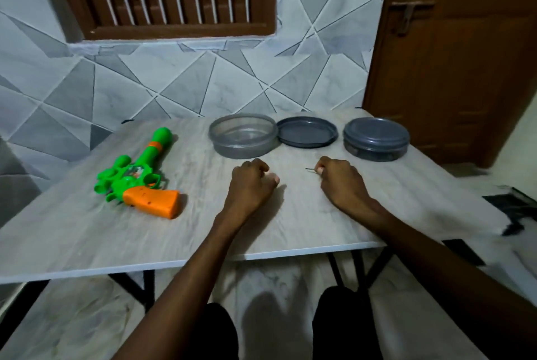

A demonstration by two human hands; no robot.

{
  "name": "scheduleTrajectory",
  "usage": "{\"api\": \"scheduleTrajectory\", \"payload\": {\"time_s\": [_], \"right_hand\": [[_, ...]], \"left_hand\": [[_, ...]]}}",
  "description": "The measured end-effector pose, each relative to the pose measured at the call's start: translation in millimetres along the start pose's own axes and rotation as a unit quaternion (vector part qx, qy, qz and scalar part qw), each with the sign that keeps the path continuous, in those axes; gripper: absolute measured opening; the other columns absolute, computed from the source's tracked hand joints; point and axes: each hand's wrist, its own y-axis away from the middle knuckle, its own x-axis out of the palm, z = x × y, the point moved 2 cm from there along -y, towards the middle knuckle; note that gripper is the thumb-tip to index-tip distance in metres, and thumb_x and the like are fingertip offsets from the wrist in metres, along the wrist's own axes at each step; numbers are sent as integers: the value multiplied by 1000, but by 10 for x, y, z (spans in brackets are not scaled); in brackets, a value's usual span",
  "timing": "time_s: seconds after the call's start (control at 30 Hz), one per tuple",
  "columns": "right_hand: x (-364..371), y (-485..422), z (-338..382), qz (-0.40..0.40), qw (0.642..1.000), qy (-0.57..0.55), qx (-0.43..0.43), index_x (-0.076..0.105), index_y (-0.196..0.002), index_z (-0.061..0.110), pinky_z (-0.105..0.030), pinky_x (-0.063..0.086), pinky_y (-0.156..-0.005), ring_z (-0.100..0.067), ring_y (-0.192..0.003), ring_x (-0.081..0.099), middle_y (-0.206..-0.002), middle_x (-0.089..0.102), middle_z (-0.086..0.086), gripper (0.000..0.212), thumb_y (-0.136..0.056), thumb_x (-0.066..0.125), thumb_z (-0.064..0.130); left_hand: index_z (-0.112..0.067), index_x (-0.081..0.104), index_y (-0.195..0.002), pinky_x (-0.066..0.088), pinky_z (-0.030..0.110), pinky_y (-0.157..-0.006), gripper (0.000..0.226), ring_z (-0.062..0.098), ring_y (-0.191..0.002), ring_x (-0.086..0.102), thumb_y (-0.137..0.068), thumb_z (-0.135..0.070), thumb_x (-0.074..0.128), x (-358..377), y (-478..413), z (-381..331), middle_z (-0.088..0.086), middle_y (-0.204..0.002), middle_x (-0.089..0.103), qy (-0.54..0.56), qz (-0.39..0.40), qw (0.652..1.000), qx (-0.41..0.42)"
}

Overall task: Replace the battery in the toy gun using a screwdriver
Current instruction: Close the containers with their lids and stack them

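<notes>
A green toy gun with an orange grip lies on its side at the left of the table, barrel pointing away from me. My left hand rests on the table in a loose fist, right of the gun and apart from it. My right hand is closed around a thin screwdriver; only its metal tip shows, pointing left. Whether my left hand holds anything is hidden.
At the back of the table stand an open clear round container, its dark lid lying beside it, and a second closed round container. A brown door is at the right. The near table edge is by my forearms.
</notes>
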Motion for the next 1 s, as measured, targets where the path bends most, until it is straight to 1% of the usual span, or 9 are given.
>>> {"api": "scheduleTrajectory", "payload": {"time_s": [0.13,0.37,0.5,0.6,0.63,0.7,0.77,0.87,1.0], "right_hand": [[11,-60,-111,-9,998,64,-25,68,-103,17,-35,48,-81,-25,-95,55,-103,62,-6,18,-87,60,16],[-58,-207,-226,5,999,-40,0,72,-101,20,-35,54,-85,-17,-90,61,-99,67,2,19,-85,69,29],[-104,-561,-145,1,995,-94,-20,72,-87,21,-31,55,-75,-14,-81,63,-88,70,3,5,-84,67,20],[-43,-813,-47,24,995,-61,-71,63,-78,20,-26,45,-63,-16,-77,62,-81,63,2,8,-83,67,15],[5,-873,-29,30,995,-47,-88,64,-83,17,-26,47,-65,-18,-80,62,-85,64,0,2,-83,66,16],[101,-995,-6,45,994,-14,-103,66,-98,11,-32,53,-73,-23,-88,62,-96,65,-4,14,-85,65,18],[156,-1077,24,61,993,21,-101,64,-93,11,-34,53,-74,-26,-87,62,-94,64,-6,8,-86,61,12],[189,-1182,55,56,992,50,-101,55,-78,19,-35,51,-69,-24,-77,60,-80,59,-6,18,-81,55,1],[206,-1329,53,83,988,68,-112,62,-83,15,-35,53,-70,-24,-80,61,-84,65,-5,2,-83,63,13]], "left_hand": [[-12,61,-119,38,37,-99,43,30,-113,53,-87,-41,64,118,-76,-18,12,-117,63,-51,-1,999,9],[-17,61,-120,37,34,-95,40,27,-117,46,-91,-44,58,157,-74,22,8,-121,59,-85,25,996,4],[-18,61,-120,41,34,-92,38,27,-115,48,-90,-43,60,89,-127,84,9,-122,56,-113,35,993,10],[-20,58,-124,42,36,-94,43,27,-118,46,-89,-45,60,49,-178,125,7,-128,51,-164,65,984,-3],[-21,57,-125,41,36,-95,45,27,-118,45,-89,-47,60,48,-184,143,6,-129,50,-175,75,982,-9],[-22,58,-123,42,35,-94,45,25,-117,46,-87,-49,61,39,-201,180,4,-127,50,-177,80,981,-6],[-23,60,-120,45,33,-92,39,22,-113,50,-87,-43,64,5,-212,218,2,-121,52,-154,76,985,2],[-24,65,-107,50,32,-83,21,19,-99,60,-85,-22,65,-115,-258,284,-2,-108,57,-62,19,998,13],[-22,61,-104,46,30,-73,21,16,-87,59,-85,-28,68,-315,-425,405,-1,-103,58,-6,-128,992,-3]]}}
